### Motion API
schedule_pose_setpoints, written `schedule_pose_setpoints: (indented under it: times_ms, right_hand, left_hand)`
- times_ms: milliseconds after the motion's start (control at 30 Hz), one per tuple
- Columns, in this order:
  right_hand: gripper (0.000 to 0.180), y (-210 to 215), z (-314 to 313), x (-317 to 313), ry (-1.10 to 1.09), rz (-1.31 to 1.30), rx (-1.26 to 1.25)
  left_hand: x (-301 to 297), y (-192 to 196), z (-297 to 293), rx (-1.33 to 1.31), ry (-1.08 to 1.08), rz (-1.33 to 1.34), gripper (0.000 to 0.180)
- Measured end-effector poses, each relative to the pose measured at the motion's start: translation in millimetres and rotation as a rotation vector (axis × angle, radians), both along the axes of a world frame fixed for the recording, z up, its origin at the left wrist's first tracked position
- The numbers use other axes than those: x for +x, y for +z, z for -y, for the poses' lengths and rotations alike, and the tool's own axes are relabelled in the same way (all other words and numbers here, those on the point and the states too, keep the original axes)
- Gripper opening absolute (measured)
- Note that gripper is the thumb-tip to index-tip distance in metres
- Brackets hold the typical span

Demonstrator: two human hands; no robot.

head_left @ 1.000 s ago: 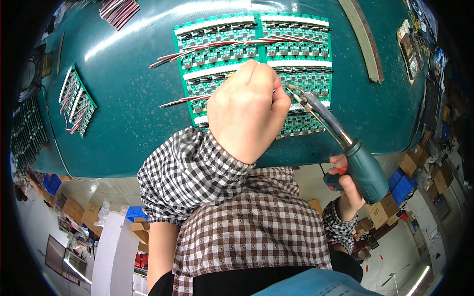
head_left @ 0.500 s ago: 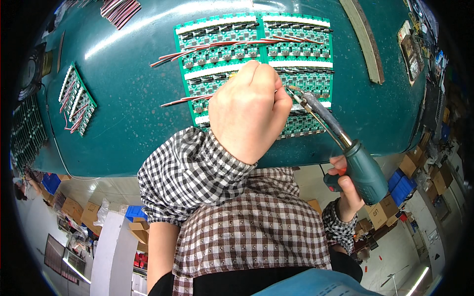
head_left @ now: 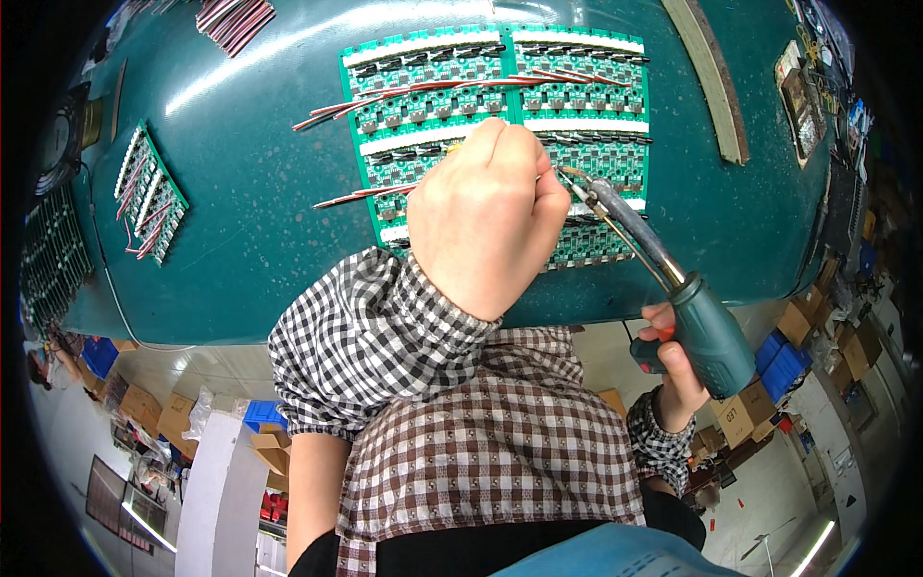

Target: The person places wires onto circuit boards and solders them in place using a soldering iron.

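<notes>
The table [head_left: 260, 212] in front of me has a glossy dark-green top, streaked near its far side by a long white reflection. Straight ahead of me a big green circuit board [head_left: 577, 125] lies flat on it. To my left lies a smaller board [head_left: 154, 197], set at a slant, and a thin cable [head_left: 109, 274] runs past it. Farther off, left of centre, I see a bundle of wires [head_left: 234, 24]. On my right rests a long strip of wood [head_left: 710, 82].
</notes>
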State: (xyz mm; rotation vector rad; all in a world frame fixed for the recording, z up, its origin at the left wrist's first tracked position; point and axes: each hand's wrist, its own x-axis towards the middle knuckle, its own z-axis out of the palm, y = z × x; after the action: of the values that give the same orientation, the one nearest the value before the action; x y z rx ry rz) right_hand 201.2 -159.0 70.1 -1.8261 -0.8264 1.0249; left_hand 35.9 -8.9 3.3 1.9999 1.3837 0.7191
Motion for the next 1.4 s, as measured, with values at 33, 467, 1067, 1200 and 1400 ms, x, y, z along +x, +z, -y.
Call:
schedule_pose_setpoints:
  times_ms: [33, 467, 1067, 1200, 1400]
  right_hand:
    - [0.040, 0, 0, 0, -0.003, -0.002, -0.007]
    - [0.062, -1, 12, 7, -0.089, -0.120, -0.002]
    - [0.064, -7, 15, 13, 0.036, -0.018, 0.043]
    - [0.050, 3, 11, 16, -0.111, -0.023, 0.165]
    - [0.044, 21, 0, 67, -0.490, 0.360, 0.509]
  left_hand:
    - [0, 0, 0, -0.004, 0.001, 0.000, 0.012]
    - [1, 0, 1, -0.005, -0.003, -0.010, 0.011]
    - [5, -3, 0, 0.017, -0.001, -0.009, 0.011]
    - [5, 1, -1, 0.037, -0.036, 0.032, 0.013]
    - [-5, 5, 0, -0.049, -0.059, 0.045, 0.010]
